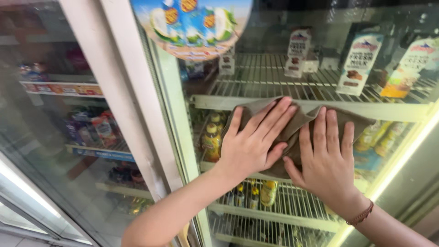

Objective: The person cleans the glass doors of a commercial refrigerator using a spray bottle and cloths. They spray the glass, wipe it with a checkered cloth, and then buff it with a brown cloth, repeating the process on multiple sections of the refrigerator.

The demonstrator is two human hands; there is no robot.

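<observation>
Both hands, L (249, 146) & R (325, 158), lay flat, fingers spread, on cloth (297, 126) mid-frame vs glass (283, 68); wiping looked underway, most glass left

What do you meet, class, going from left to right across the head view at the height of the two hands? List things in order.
Shelves of packets behind the left glass door → white door frame → small yellow-capped bottles → left hand → brown cloth → right hand → lit strip at the cooler's right edge.

Both hands (288, 146) flat on cloth (297, 126) against fridge door glass (388, 192), cartons (359, 64) on shelf behind, bottles (211, 142) below
</observation>
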